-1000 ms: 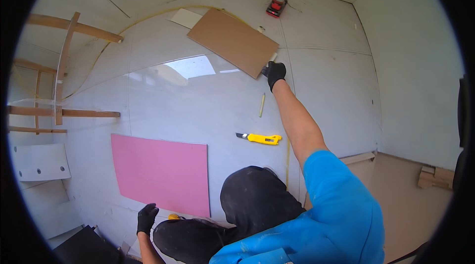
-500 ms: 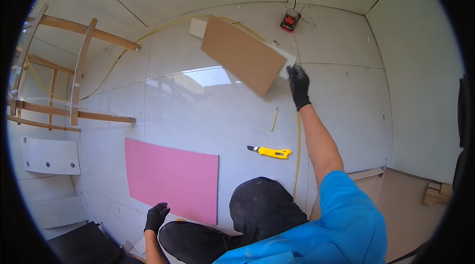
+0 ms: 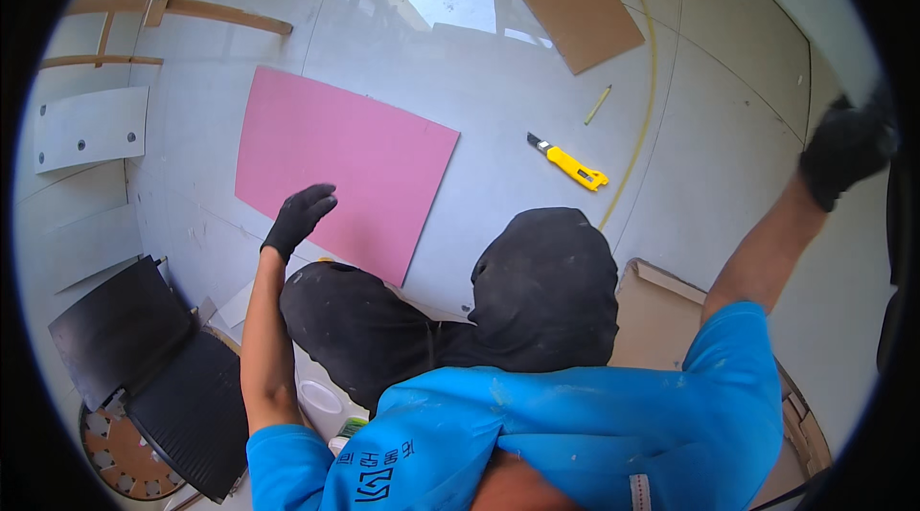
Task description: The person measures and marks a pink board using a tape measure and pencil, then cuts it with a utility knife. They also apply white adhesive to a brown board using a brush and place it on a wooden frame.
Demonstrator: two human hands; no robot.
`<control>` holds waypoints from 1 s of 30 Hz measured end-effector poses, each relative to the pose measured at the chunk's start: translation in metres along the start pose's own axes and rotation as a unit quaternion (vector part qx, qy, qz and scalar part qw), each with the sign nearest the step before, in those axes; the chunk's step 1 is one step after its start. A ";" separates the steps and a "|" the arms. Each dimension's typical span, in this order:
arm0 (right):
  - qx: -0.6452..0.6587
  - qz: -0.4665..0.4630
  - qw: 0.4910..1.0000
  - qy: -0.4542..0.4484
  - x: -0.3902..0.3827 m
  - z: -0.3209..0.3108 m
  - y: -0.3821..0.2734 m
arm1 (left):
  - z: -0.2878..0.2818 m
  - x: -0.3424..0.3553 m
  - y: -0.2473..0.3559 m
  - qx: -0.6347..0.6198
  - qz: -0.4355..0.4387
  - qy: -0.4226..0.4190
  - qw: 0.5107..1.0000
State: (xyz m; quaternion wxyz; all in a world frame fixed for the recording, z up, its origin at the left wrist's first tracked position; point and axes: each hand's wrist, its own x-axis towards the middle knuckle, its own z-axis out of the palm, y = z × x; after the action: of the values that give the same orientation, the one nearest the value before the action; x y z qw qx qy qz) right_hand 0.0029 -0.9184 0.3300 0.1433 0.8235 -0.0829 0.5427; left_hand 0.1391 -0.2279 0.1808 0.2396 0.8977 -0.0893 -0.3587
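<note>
Leaving the rectangular brown board (image 3: 565,5) unheld, the black-gloved right hand (image 3: 845,151) swings rightward, opening and contents unclear; the empty, loosely uncurled left hand (image 3: 299,219) overhangs the flat pink board (image 3: 355,147).

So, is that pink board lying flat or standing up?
Flat: the pink board has its broad face turned up, and the grey floor shows around its edges.
</note>
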 end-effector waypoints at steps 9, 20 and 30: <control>0.574 0.585 0.457 -0.346 -0.271 0.002 -0.298 | 0.012 0.065 0.009 0.151 0.094 0.050 0.983; 0.224 0.290 0.605 -0.707 -0.321 -0.050 -0.323 | 0.053 0.124 0.003 0.452 0.167 -0.013 0.876; 0.291 0.309 0.574 -0.701 -0.295 -0.029 -0.320 | 0.042 0.144 0.003 0.427 0.261 -0.002 0.865</control>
State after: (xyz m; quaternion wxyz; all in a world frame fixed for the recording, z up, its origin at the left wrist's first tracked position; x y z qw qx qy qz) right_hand -0.0456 -0.6118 0.0231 -0.3830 0.8687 -0.2442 -0.1975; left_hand 0.2153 -0.2937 0.0695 -0.0827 0.8555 -0.4656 -0.2111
